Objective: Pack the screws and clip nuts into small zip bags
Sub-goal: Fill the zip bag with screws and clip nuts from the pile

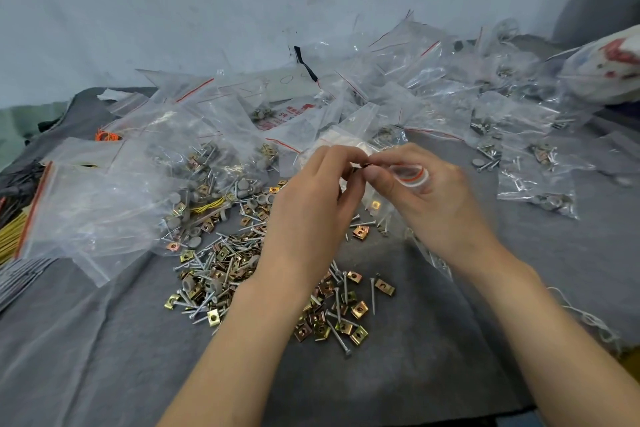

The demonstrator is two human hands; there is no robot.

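Note:
My left hand (311, 204) and my right hand (433, 198) meet above the table, and both pinch the top edge of a small clear zip bag (375, 198) with a red seal line. Inside the bag I can see a brass clip nut. Below my hands lies a loose pile of silver screws (337, 298) mixed with brass clip nuts (360, 309) on the grey cloth (104, 340). My forearms cover part of the pile.
Large clear bags (104, 204) of screws, nuts and grey caps lie at the left. Several filled small zip bags (533, 163) are heaped at the back and right. Yellow ties (10, 236) lie at the left edge. A white wall stands behind.

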